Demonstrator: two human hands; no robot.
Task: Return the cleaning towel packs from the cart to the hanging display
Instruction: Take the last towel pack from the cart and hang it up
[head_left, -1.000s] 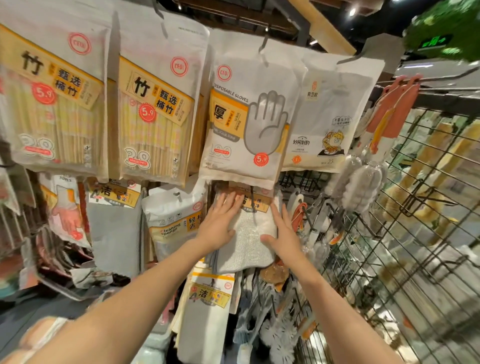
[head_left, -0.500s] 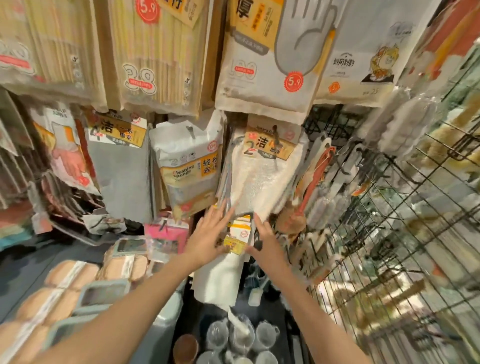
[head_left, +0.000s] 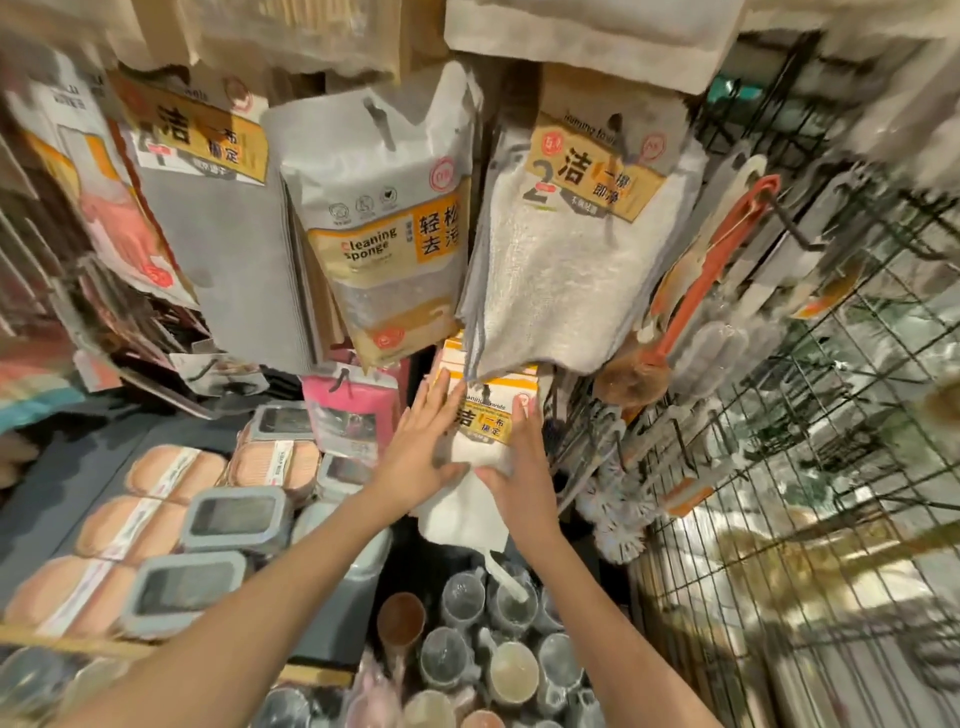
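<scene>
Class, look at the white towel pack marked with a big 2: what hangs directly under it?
Under the white towel pack hangs another towel pack with a yellow label, both hands pressed flat on it: left hand, right hand. Its hook and top edge are covered.

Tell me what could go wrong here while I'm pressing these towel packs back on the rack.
1. Both the left hand and right hand lie flat on the lower towel pack rather than gripping it; if it isn't hooked, it could drop onto the cups below.
2. The white towel pack overhangs its top, hiding the hanger, so a missed hook may go unnoticed.
3. The orange brush hangs close by the right hand and might get knocked.
</scene>
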